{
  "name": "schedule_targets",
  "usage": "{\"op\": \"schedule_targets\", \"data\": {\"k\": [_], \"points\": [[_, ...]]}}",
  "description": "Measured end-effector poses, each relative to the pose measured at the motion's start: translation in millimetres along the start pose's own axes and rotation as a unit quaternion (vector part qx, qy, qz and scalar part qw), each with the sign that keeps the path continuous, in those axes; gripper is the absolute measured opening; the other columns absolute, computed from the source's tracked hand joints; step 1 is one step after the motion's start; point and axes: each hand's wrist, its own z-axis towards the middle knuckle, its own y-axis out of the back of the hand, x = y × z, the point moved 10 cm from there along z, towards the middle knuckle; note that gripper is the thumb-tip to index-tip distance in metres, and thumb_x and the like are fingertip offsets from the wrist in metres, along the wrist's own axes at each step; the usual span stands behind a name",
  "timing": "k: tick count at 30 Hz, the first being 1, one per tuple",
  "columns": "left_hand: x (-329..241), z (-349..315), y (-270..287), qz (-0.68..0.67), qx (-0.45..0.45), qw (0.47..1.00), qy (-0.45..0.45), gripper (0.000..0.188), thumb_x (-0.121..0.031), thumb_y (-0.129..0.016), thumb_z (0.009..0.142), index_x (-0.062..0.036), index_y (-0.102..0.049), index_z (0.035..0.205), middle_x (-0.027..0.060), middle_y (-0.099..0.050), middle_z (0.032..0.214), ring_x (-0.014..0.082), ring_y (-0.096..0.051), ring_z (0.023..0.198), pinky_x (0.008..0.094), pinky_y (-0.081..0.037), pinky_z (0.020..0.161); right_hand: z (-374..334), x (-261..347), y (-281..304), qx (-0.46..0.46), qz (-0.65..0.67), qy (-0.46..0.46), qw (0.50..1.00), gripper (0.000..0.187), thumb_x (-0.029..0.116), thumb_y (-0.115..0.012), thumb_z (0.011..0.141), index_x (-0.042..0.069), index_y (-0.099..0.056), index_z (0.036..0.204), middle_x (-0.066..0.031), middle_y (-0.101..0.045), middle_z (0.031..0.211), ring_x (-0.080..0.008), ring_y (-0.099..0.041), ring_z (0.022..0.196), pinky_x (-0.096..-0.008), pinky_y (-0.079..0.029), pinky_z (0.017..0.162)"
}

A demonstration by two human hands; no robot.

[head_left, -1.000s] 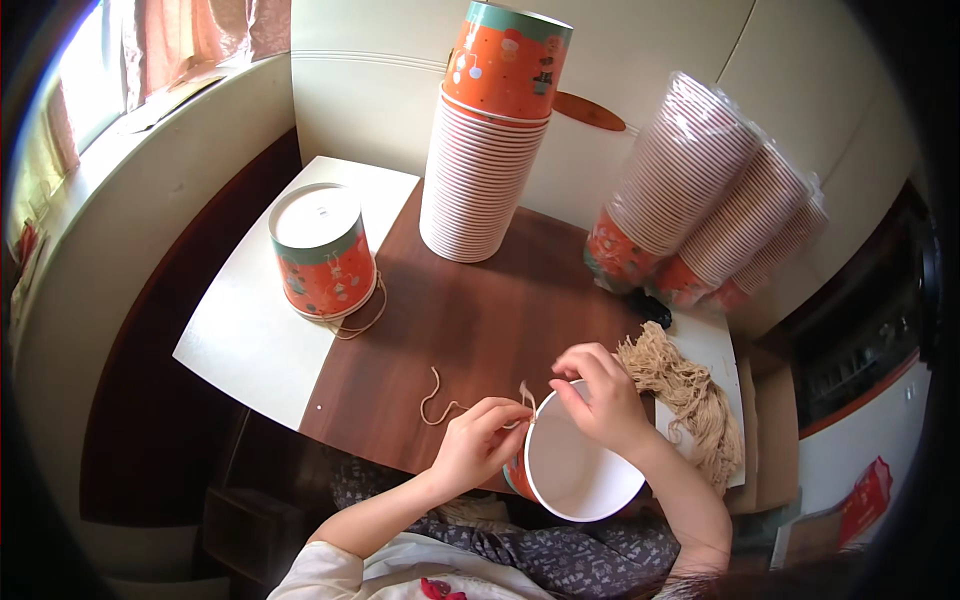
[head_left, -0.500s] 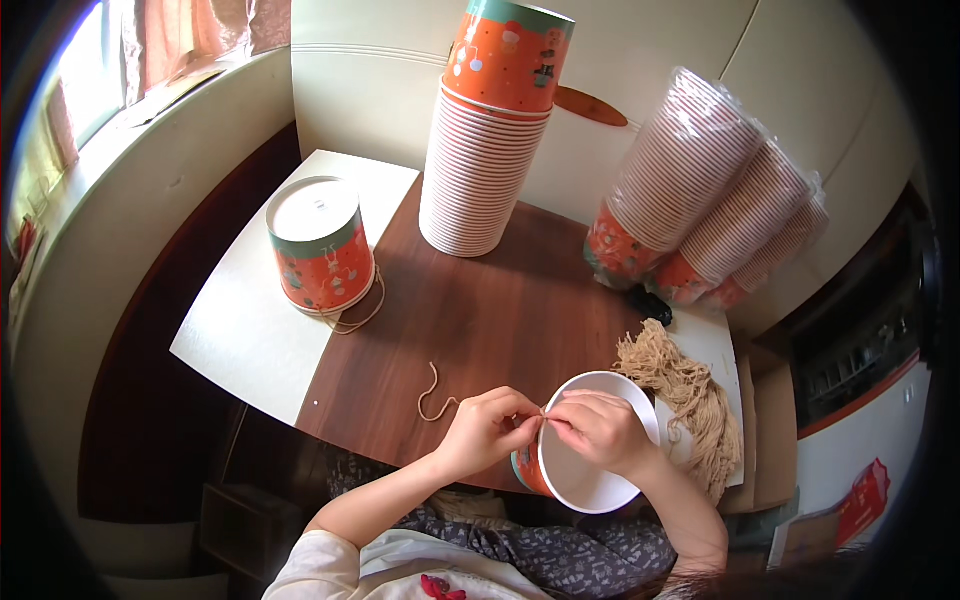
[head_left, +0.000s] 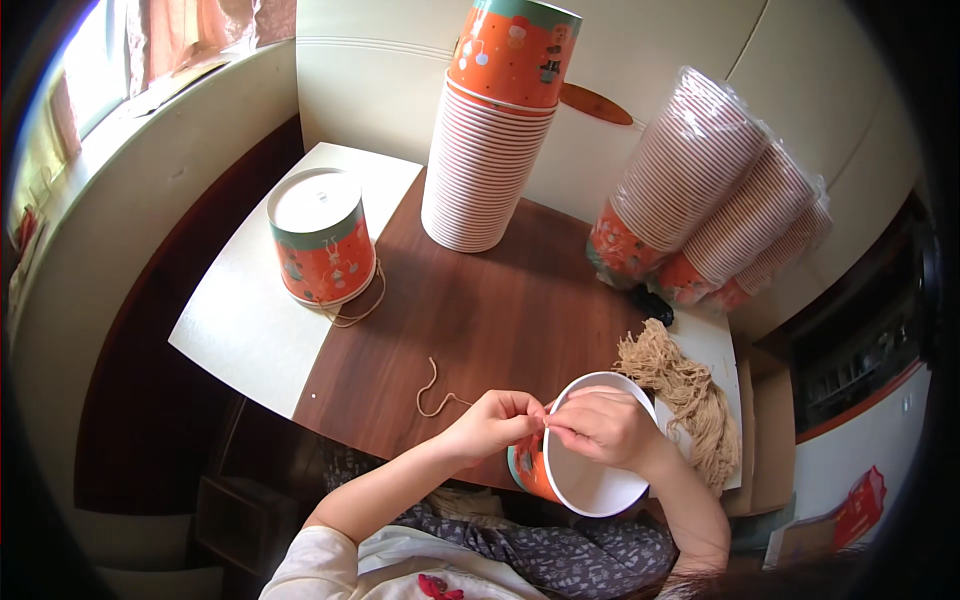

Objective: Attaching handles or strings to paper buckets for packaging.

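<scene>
Fingers [head_left: 523, 408] of the left hand [head_left: 488, 428] are pinched narrow on a thin tan cord [head_left: 419, 403], right at the rim of a paper tub [head_left: 590, 487]. The right hand [head_left: 610, 430] lies across the tub's mouth, its thumb and forefinger closed on the same bit of cord, so that the tips of both hands meet at the rim. Whether the cord passes through the tub's wall is hard to say, since the fingertips cover that spot.

The tub tilts at the near edge of the surface [head_left: 480, 310], its white inside showing and its orange and green outside peeking out below the left hand. The cord's loose end curls on the brown wood to the left. Just beyond the tub, to the right, lies a thick bundle of tan cords [head_left: 695, 400], with a small black item [head_left: 655, 306] behind it.

Farther left, an upturned orange tub [head_left: 322, 262] stands with a cord loop [head_left: 378, 298] at its rim. A tall stack of nested tubs [head_left: 485, 165] rises at the back, mouths down. Right of it lean more stacks in clear plastic [head_left: 690, 170]. A cardboard box [head_left: 772, 435] sits past the surface's right end.
</scene>
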Motion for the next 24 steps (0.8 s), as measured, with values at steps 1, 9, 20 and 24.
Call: {"op": "schedule_targets", "data": {"k": [1,9,20,24], "points": [[1.9,0.3,-1.6,-0.001,0.012,1.0,0.003,0.013,-0.013,-0.055,0.086,-0.0005,-0.057,0.084,0.0006,-0.058,0.076,0.0054,-0.054,0.067,0.0204,-0.044,0.062,2.2,0.8,3.0,0.001,0.0,0.0,1.0,0.023,0.004,-0.07,0.062,0.005,-0.063,0.084,-0.0062,-0.062,0.076,-0.0211,-0.063,0.069,-0.031,-0.052,0.065],[-3.1,-1.7,1.5,0.029,0.0,1.0,-0.001,0.011,-0.01,-0.053,0.085,-0.0003,-0.057,0.082,-0.0003,-0.057,0.074,0.005,-0.052,0.068,0.0203,-0.043,0.063,14.9,33.5,-16.8,0.143,-0.18,0.142,0.963,0.013,0.008,-0.058,0.066,0.005,-0.061,0.078,-0.0018,-0.059,0.072,-0.0144,-0.061,0.069,-0.0308,-0.052,0.079],[-5.5,-3.8,0.7,0.053,-0.003,0.998,-0.024,0.009,-0.006,-0.052,0.083,0.0015,-0.056,0.083,0.0,-0.057,0.076,0.0047,-0.052,0.071,0.0202,-0.043,0.065,11.5,35.2,-23.4,0.106,-0.201,0.205,0.952,0.008,0.01,-0.059,0.064,0.007,-0.054,0.068,-0.0019,-0.053,0.066,-0.015,-0.058,0.064,-0.0294,-0.052,0.07],[-6.2,-4.6,-0.2,0.074,-0.009,0.996,-0.047,0.009,-0.006,-0.052,0.084,0.0018,-0.056,0.084,0.0,-0.057,0.076,0.004,-0.052,0.07,0.0193,-0.043,0.064,14.0,4.9,-5.6,0.018,-0.023,0.053,0.998,0.015,0.006,-0.064,0.06,0.006,-0.054,0.071,-0.005,-0.055,0.07,-0.0202,-0.057,0.065,-0.0308,-0.05,0.061]]}}
